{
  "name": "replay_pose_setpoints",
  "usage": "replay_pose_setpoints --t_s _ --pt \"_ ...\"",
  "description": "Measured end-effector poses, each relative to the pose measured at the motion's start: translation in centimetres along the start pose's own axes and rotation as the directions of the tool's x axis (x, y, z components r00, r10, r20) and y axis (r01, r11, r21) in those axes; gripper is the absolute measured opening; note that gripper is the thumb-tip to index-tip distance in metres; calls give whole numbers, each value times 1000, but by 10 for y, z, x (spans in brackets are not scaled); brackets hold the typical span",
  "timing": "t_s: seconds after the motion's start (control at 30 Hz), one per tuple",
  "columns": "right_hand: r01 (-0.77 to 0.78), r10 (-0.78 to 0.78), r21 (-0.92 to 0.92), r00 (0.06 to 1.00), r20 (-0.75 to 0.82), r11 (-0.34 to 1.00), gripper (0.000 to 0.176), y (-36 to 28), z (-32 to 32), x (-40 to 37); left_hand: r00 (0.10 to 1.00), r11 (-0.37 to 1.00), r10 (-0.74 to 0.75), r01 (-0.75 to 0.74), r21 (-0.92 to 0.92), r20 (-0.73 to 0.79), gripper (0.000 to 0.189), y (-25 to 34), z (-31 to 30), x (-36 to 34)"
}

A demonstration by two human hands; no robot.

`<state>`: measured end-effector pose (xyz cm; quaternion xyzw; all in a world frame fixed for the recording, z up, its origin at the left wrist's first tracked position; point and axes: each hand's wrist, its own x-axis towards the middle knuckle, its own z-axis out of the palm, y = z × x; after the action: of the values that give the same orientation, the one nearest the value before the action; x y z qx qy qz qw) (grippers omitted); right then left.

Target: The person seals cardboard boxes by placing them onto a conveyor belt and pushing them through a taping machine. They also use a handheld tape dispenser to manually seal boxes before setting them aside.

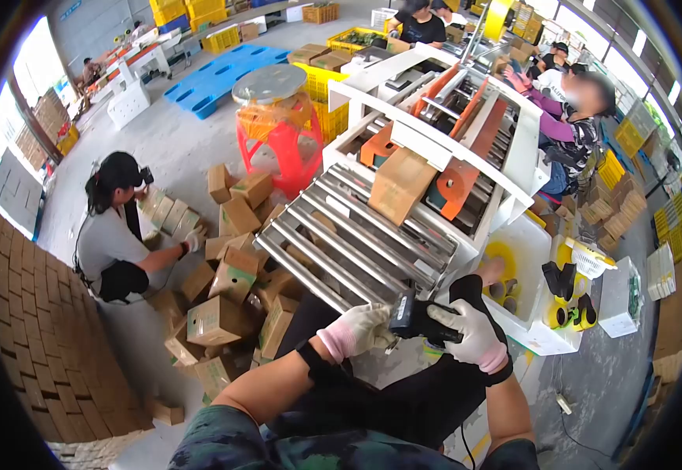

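A small black box-like device (413,316) is in front of my lap, near the lower end of the roller conveyor (356,235). My right hand (472,333), in a white glove, grips its right side with the thumb on top. My left hand (359,330), also gloved, is closed beside the device's left edge. Its fingertips are pinched together, and what they hold is too small to make out. On the rollers a closed cardboard box (402,184) sits at the outlet of the white carton-sealing machine (466,149).
Cardboard boxes (219,319) lie heaped left of the conveyor, where a person (117,235) crouches. A red stool (282,149) stands behind them. To my right are a white foam bin (513,251) and tape rolls (568,313). Another person (572,125) works beyond the machine.
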<state>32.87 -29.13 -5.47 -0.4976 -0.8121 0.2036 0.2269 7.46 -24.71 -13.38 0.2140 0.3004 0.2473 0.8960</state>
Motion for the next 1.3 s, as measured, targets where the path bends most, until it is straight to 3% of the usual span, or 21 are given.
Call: replay_pose_setpoints --t_s 0.1,0.17,0.27,0.33,0.37,0.43,0.5,0.57,0.67,0.7,0.77,0.8,0.83,0.9,0.97,1.03,1.07,1.17,1.23,1.27,1.3 --pt "-20 19 -30 1000 -10 999 66 -4 -3 3 995 994 42 -32 107 -91 19 6 -6 12" --pt "17 -19 -24 998 -66 1000 66 -5 -6 12 973 851 186 -90 518 -136 17 39 21 1" --pt "69 -79 -104 992 -95 992 65 -12 -32 29 945 676 313 -154 721 -91 15 101 38 3" --pt "68 -88 -150 988 -126 986 60 -14 -58 35 736 73 606 -428 901 301 17 149 4 12" --pt "38 -74 -255 988 -134 966 56 -1 -69 31 763 362 641 -396 844 84 25 184 0 7" --pt "24 -97 -255 956 -279 967 52 29 -79 23 774 546 607 -244 801 -178 34 238 17 -2" --pt "-1 -113 -343 944 -311 939 51 47 -85 23 659 311 746 -210 927 -101 19 272 12 10" --pt "-67 -20 -317 964 -264 946 58 58 -82 36 601 -29 794 -107 994 88 11 286 -31 50" --pt "-134 106 -354 990 -98 926 69 86 -64 69 612 -176 786 94 980 83 11 286 -75 104" --pt "-158 160 -352 987 -24 923 71 93 -57 82 647 -181 757 74 981 91 11 279 -99 126" --pt "-114 115 -234 993 -9 966 70 116 -28 104 830 -182 557 157 971 -30 18 253 -130 167" --pt "-117 123 -253 992 9 960 70 118 -18 118 864 -88 500 128 988 -67 21 232 -90 155" --pt "-121 134 -269 990 30 956 69 115 -10 130 917 255 395 -45 966 -61 25 221 -113 184" --pt "-166 202 -285 974 104 944 73 107 -10 140 981 567 171 -19 824 -96 30 213 -130 186" --pt "-188 233 -254 959 163 949 69 93 -11 136 957 193 269 -164 967 109 34 204 -153 182" --pt "-102 132 -268 986 97 958 69 85 2 120 919 -13 339 -207 978 199 40 186 -207 193" --pt "-119 165 -276 975 150 954 69 74 4 114 907 -10 385 -183 983 173 41 162 -257 205" --pt "-93 147 -276 972 185 957 72 47 19 90 926 -48 350 -136 990 144 42 160 -195 125" --pt "-8 42 -279 993 114 960 71 42 36 76 958 -341 264 -13 940 109 38 168 -152 82" --pt "4 29 -285 994 109 959 70 32 38 73 934 261 358 -81 962 -18 41 167 -155 67" --pt "14 17 -291 995 102 957 69 23 38 71 917 757 359 -176 629 -175 45 167 -159 53"
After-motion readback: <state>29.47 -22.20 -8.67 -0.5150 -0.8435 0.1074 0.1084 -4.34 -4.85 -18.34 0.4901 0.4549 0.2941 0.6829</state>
